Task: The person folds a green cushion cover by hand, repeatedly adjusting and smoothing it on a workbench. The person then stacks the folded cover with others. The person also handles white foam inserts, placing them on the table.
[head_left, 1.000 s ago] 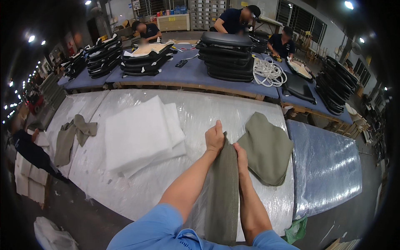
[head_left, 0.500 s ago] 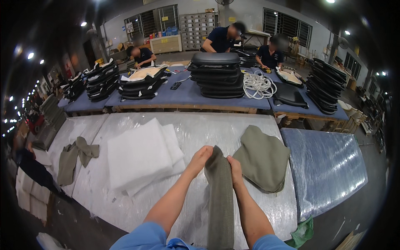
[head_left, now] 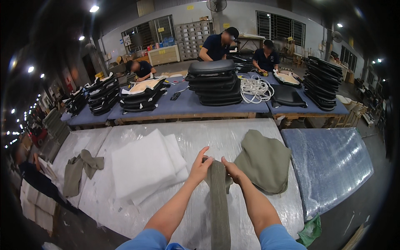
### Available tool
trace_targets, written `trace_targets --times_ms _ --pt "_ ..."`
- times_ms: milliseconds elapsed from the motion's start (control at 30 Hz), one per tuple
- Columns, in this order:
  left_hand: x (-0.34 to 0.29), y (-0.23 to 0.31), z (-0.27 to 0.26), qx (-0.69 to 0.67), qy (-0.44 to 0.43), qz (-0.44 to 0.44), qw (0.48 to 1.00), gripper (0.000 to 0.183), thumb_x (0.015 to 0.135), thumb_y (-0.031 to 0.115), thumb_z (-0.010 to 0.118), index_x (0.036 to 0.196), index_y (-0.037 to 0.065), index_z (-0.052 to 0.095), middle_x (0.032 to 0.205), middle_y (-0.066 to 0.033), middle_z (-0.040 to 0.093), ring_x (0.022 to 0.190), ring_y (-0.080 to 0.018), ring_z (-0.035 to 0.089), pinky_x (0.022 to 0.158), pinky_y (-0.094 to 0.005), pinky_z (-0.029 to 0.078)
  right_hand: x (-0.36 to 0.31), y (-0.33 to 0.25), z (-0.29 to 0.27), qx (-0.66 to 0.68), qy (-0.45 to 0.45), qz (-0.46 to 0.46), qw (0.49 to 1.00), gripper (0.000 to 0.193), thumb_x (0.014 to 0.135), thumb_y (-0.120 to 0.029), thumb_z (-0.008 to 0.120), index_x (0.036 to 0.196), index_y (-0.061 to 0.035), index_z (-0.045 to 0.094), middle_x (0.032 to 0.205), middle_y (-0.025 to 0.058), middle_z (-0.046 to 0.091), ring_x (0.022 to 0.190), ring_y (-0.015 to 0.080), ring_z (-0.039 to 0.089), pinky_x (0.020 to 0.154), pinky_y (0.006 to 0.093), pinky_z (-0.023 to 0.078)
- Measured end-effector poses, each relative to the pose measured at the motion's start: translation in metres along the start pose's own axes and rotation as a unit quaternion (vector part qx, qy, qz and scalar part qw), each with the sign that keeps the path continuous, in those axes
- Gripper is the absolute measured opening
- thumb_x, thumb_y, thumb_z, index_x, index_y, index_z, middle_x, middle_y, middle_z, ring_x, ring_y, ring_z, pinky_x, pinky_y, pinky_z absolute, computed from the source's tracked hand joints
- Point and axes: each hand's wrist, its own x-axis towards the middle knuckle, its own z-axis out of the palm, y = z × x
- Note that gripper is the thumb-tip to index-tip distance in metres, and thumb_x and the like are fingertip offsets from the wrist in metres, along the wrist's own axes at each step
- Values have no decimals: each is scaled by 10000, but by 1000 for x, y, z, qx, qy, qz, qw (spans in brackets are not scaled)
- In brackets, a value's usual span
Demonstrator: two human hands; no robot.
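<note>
A long strip-like piece of olive-green fabric point(head_left: 220, 204) hangs between my arms, running from my hands toward my body. My left hand point(head_left: 201, 166) pinches its upper left edge with the thumb on top, while the index finger points up and away. At the upper right edge, my right hand point(head_left: 232, 170) holds the fabric with its thumb raised; its other fingers are partly hidden. Some of the cloth drops behind the strip below my right hand. Just right of that hand lies an olive cushion-shaped fabric piece point(head_left: 266, 162). White padding sheets point(head_left: 143, 164) lie stacked to the left.
The plastic-wrapped table point(head_left: 166, 221) is under my hands. Crumpled olive cloth point(head_left: 79, 168) lies at its left. A wrapped blue panel point(head_left: 329, 166) stands right. Beyond, a blue table point(head_left: 183, 109) bears black cushion stacks point(head_left: 214, 85) and white cord point(head_left: 256, 88); several people work around.
The fabric's top end, which pointed up between my hands, is now folded over, with part hanging behind. My left index finger has lifted off, and my right hand has turned.
</note>
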Motion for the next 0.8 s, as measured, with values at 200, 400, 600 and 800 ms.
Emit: trace_targets --times_ms 200,400,600,800 --pt "-1 -7 -34 44 -34 -33 998 425 945 45 641 1363 76 569 1017 -14 630 936 -104 573 885 -283 466 11 -18 -27 32 -80 -82 993 332 984 -407 681 1095 -98 738 860 -27 658 772 100 589 769 321 464" --pt "-1 -8 -44 42 -65 -90 993 160 983 129 662 1123 50 666 1011 7 664 915 -90 575 858 -268 455 8 -23 -37 -79 -131 58 987 371 989 -463 670 948 -95 701 815 -32 622 736 107 557 690 323 453" --pt "-1 -9 -39 -97 -58 -54 992 181 1004 241 664 1063 69 658 1032 9 667 976 -87 552 911 -278 429 3 -25 -29 -62 -94 -51 992 317 987 -442 678 906 -136 672 815 -39 616 726 109 548 719 352 446" --pt "-5 2 -16 -98 23 -54 993 278 1022 277 645 1210 72 653 1137 -19 656 1077 -107 559 980 -298 431 -5 -22 -35 252 -93 -190 944 259 996 -381 685 874 -159 632 846 -40 651 822 97 591 766 315 453"
